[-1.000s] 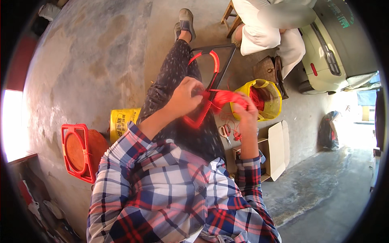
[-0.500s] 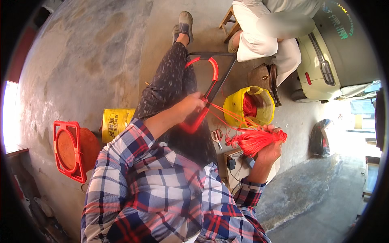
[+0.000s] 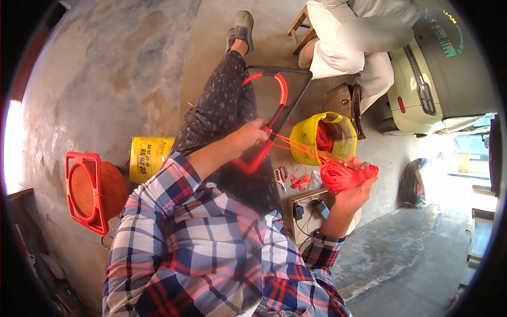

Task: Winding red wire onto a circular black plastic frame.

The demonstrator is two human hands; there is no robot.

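A black four-sided frame [image 3: 307, 79] with a curved inner bar rests across my lap. Red cord [image 3: 283, 87] is wound over part of the curve and the frame's near side. At the frame's right side, my left hand [image 3: 254, 134] is closed on the bar where the cord meets it. My right hand [image 3: 355, 196] is raised at the right, fingers wrapped round a bundle of red cord [image 3: 339, 177]. Several strands stretch between the two hands, passing in front of a yellow bucket [image 3: 302, 138].
More red cord lies inside the yellow bucket. Scissors [image 3: 280, 178] and a box with a black plug [image 3: 298, 212] are by my right leg. At left stand a yellow container [image 3: 150, 158] and a red frame [image 3: 100, 195] against an orange tub [image 3: 112, 193]. Another person sits opposite.
My right hand has shifted slightly right, and the cord bundle looks more compact. A loose tangle that hung by the bundle now shows lower, near the scissors. My left hand stays at the frame.
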